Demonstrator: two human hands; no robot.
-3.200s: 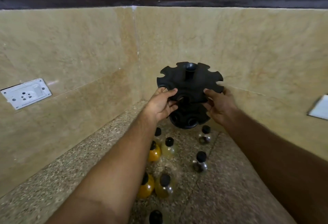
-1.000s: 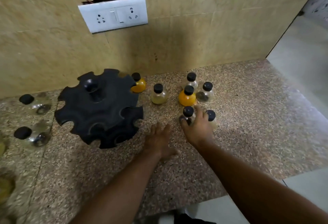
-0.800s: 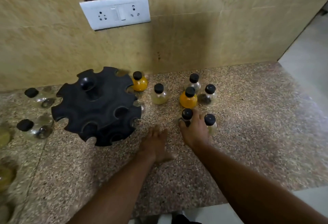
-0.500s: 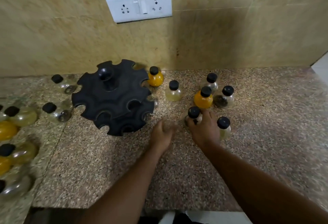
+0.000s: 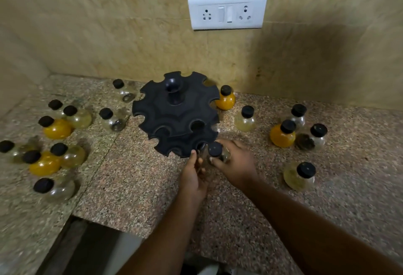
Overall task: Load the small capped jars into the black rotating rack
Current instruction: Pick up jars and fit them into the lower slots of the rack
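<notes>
The black rotating rack (image 5: 177, 113) stands on the speckled stone counter (image 5: 135, 178) near the wall, and every notch I can see in it is empty. My right hand (image 5: 236, 165) grips a small clear jar with a black cap (image 5: 214, 150) right at the rack's near lower edge. My left hand (image 5: 193, 173) sits beside that jar, fingertips touching the rack's lower rim and the jar's side. Several more capped jars stand loose: orange ones (image 5: 282, 136) and pale ones (image 5: 299, 176) to the right, a cluster (image 5: 54, 126) to the left.
A white socket plate (image 5: 227, 11) hangs on the beige tiled wall behind. The counter's front edge has a cut-out step at lower left (image 5: 91, 222). Jars crowd both sides of the rack; bare counter lies under my forearms.
My right hand lifted a clear jar from the right-hand group and carried it left to the rack's near edge. My left hand rose from the counter to meet it. The view shifted left.
</notes>
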